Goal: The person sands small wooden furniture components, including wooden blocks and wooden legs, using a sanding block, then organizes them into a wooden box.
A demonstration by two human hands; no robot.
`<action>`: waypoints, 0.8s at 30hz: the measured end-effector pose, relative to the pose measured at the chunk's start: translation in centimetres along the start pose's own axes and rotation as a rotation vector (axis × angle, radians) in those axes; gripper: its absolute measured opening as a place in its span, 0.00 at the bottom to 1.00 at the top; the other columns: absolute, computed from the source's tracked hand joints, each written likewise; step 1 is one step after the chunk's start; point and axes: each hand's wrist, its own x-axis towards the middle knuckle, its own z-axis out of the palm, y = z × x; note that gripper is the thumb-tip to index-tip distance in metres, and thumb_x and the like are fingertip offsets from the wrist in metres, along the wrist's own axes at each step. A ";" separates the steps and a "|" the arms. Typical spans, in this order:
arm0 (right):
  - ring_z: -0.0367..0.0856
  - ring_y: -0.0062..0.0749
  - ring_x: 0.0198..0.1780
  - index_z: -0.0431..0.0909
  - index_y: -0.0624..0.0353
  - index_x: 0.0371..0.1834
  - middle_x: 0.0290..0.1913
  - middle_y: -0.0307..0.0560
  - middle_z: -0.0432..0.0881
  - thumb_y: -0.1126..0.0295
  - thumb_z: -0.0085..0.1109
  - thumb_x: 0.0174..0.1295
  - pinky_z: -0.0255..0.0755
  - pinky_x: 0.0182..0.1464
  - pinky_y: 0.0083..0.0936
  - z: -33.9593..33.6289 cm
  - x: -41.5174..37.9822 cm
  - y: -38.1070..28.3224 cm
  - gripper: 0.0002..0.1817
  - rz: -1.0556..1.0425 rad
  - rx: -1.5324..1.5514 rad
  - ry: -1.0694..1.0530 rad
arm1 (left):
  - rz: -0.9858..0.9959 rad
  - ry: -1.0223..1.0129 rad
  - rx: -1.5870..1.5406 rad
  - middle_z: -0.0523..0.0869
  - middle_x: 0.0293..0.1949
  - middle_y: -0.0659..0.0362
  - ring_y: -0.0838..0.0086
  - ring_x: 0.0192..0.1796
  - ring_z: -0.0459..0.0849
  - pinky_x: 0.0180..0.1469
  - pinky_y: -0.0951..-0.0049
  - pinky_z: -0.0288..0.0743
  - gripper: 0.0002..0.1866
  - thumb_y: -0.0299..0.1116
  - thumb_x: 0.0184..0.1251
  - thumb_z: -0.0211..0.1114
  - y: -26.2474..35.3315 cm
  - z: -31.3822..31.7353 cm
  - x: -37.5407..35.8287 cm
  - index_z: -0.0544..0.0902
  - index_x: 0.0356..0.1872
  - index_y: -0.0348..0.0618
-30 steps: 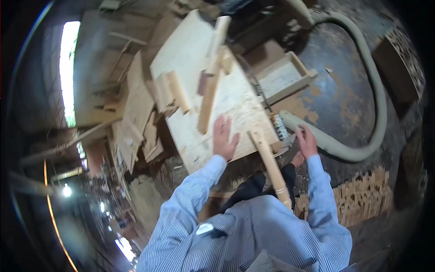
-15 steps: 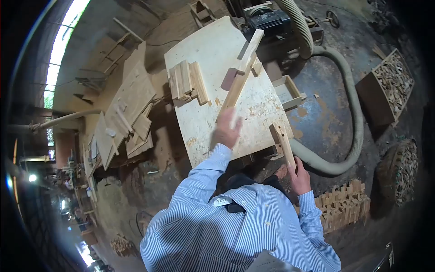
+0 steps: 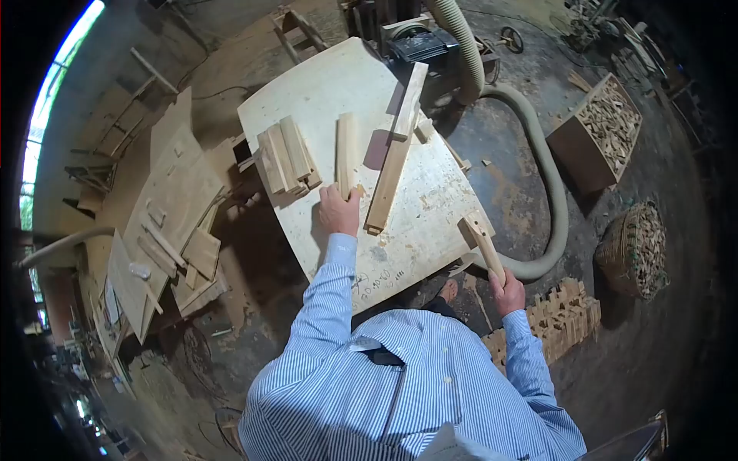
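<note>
Gripping a short wood slat (image 3: 345, 154) on the table (image 3: 430, 192), your left hand (image 3: 340, 212); right hand (image 3: 508, 292) clasps a mallet (image 3: 483, 242) at table's edge

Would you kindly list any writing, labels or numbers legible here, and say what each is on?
Nothing can be read for certain.
Dark handwritten marks on the worktable, near its front edge: too small and blurred to read.
Tag at the shirt collar: no legible text.

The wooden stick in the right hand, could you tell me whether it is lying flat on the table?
No, the right hand holds the wooden stick up at the edge of the table.
</note>
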 end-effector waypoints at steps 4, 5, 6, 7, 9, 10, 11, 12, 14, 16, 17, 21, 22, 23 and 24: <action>0.86 0.61 0.41 0.83 0.57 0.47 0.35 0.62 0.87 0.48 0.59 0.69 0.77 0.43 0.50 0.0 -0.3 -0.1 0.22 0.020 0.014 -0.008 | 0.158 -0.041 -0.090 0.81 0.44 0.50 0.53 0.46 0.84 0.48 0.52 0.80 0.19 0.45 0.62 0.70 1.8 1.6 1.1 0.82 0.46 0.41; 0.86 0.61 0.41 0.83 0.57 0.48 0.35 0.62 0.87 0.48 0.59 0.69 0.77 0.43 0.49 0.1 -0.1 0.0 0.22 0.015 -0.009 0.002 | 0.185 -0.040 -0.106 0.81 0.44 0.50 0.53 0.46 0.84 0.47 0.52 0.80 0.19 0.45 0.62 0.70 2.5 2.1 2.2 0.83 0.46 0.41; 0.86 0.61 0.41 0.83 0.57 0.48 0.35 0.62 0.87 0.48 0.59 0.69 0.77 0.43 0.49 0.0 -0.1 -0.1 0.22 0.020 -0.009 0.007 | 0.233 -0.010 -0.110 0.81 0.44 0.49 0.52 0.45 0.85 0.47 0.52 0.80 0.18 0.44 0.62 0.69 2.9 3.0 3.3 0.83 0.45 0.41; 0.86 0.61 0.41 0.83 0.57 0.48 0.36 0.61 0.87 0.47 0.59 0.69 0.77 0.44 0.49 -0.1 -0.2 -0.2 0.23 0.004 -0.018 0.009 | 0.238 -0.014 -0.112 0.81 0.44 0.49 0.52 0.45 0.85 0.47 0.52 0.80 0.18 0.44 0.62 0.69 3.8 3.0 4.2 0.83 0.45 0.41; 0.87 0.60 0.41 0.83 0.57 0.48 0.36 0.61 0.87 0.47 0.59 0.69 0.77 0.44 0.49 0.0 -0.1 -0.1 0.23 -0.002 -0.023 0.016 | 0.273 -0.041 -0.127 0.81 0.44 0.49 0.51 0.45 0.84 0.47 0.52 0.80 0.18 0.44 0.62 0.69 5.9 3.2 5.6 0.83 0.44 0.40; 0.87 0.60 0.41 0.83 0.57 0.49 0.36 0.61 0.87 0.46 0.59 0.69 0.77 0.44 0.48 0.0 0.0 0.2 0.24 0.011 -0.025 -0.008 | 0.292 -0.058 -0.125 0.81 0.45 0.48 0.51 0.46 0.84 0.48 0.52 0.80 0.18 0.44 0.62 0.68 6.6 3.6 6.3 0.83 0.43 0.39; 0.87 0.60 0.42 0.83 0.57 0.50 0.37 0.61 0.87 0.46 0.59 0.68 0.78 0.44 0.48 0.0 0.0 0.5 0.24 0.024 -0.027 -0.035 | 0.297 -0.065 -0.126 0.81 0.45 0.48 0.51 0.46 0.84 0.48 0.52 0.80 0.18 0.44 0.62 0.68 7.1 4.2 6.8 0.83 0.43 0.39; 0.87 0.60 0.42 0.83 0.57 0.50 0.37 0.61 0.87 0.46 0.59 0.68 0.78 0.44 0.48 -0.2 -0.1 0.3 0.24 0.031 -0.027 -0.034 | 0.320 -0.045 -0.116 0.81 0.44 0.48 0.51 0.46 0.84 0.48 0.52 0.80 0.18 0.44 0.62 0.68 7.6 4.8 7.2 0.83 0.42 0.39; 0.86 0.61 0.43 0.83 0.56 0.50 0.38 0.62 0.87 0.45 0.59 0.68 0.78 0.45 0.48 -0.5 -0.1 -0.2 0.24 0.058 -0.008 -0.075 | 0.331 -0.077 -0.076 0.81 0.45 0.46 0.50 0.46 0.84 0.50 0.53 0.80 0.18 0.44 0.63 0.68 8.2 5.6 7.8 0.84 0.44 0.38; 0.86 0.61 0.43 0.83 0.56 0.50 0.38 0.61 0.87 0.45 0.59 0.68 0.78 0.45 0.48 0.0 0.0 0.5 0.24 0.034 -0.014 -0.046 | 0.354 -0.147 -0.131 0.82 0.45 0.46 0.51 0.47 0.85 0.51 0.55 0.80 0.20 0.44 0.64 0.68 8.2 5.8 8.2 0.85 0.46 0.37; 0.86 0.60 0.43 0.83 0.56 0.50 0.37 0.61 0.87 0.45 0.59 0.68 0.78 0.45 0.49 0.2 0.0 0.9 0.24 0.012 -0.025 -0.019 | 0.372 -0.220 -0.188 0.82 0.46 0.45 0.51 0.48 0.85 0.52 0.56 0.80 0.21 0.45 0.66 0.68 8.1 5.8 8.5 0.86 0.49 0.37; 0.86 0.60 0.43 0.82 0.55 0.52 0.38 0.61 0.88 0.45 0.58 0.69 0.78 0.46 0.50 0.0 0.2 1.0 0.25 0.010 -0.025 -0.027 | 0.272 -0.270 -0.299 0.82 0.46 0.45 0.51 0.49 0.85 0.54 0.55 0.79 0.21 0.45 0.69 0.66 7.4 7.9 10.5 0.86 0.53 0.41; 0.86 0.60 0.44 0.81 0.55 0.54 0.38 0.61 0.88 0.45 0.58 0.69 0.78 0.46 0.50 0.0 0.2 1.1 0.25 0.024 -0.020 -0.065 | 0.293 -0.232 -0.279 0.82 0.46 0.45 0.52 0.50 0.85 0.54 0.56 0.79 0.21 0.45 0.69 0.66 7.4 8.6 11.0 0.86 0.55 0.42; 0.86 0.60 0.44 0.81 0.55 0.55 0.39 0.61 0.88 0.45 0.58 0.69 0.78 0.47 0.50 -0.1 0.5 1.3 0.25 0.034 -0.014 -0.102 | 0.313 -0.191 -0.258 0.82 0.46 0.45 0.52 0.50 0.85 0.55 0.57 0.78 0.21 0.45 0.70 0.66 7.4 9.2 11.5 0.86 0.56 0.43; 0.86 0.61 0.44 0.79 0.55 0.57 0.41 0.62 0.87 0.46 0.56 0.70 0.77 0.47 0.51 -0.7 0.6 1.2 0.25 0.034 0.073 -0.176 | 0.277 -0.216 -0.208 0.83 0.47 0.46 0.53 0.51 0.84 0.57 0.58 0.77 0.21 0.45 0.70 0.66 8.0 9.2 11.7 0.85 0.59 0.46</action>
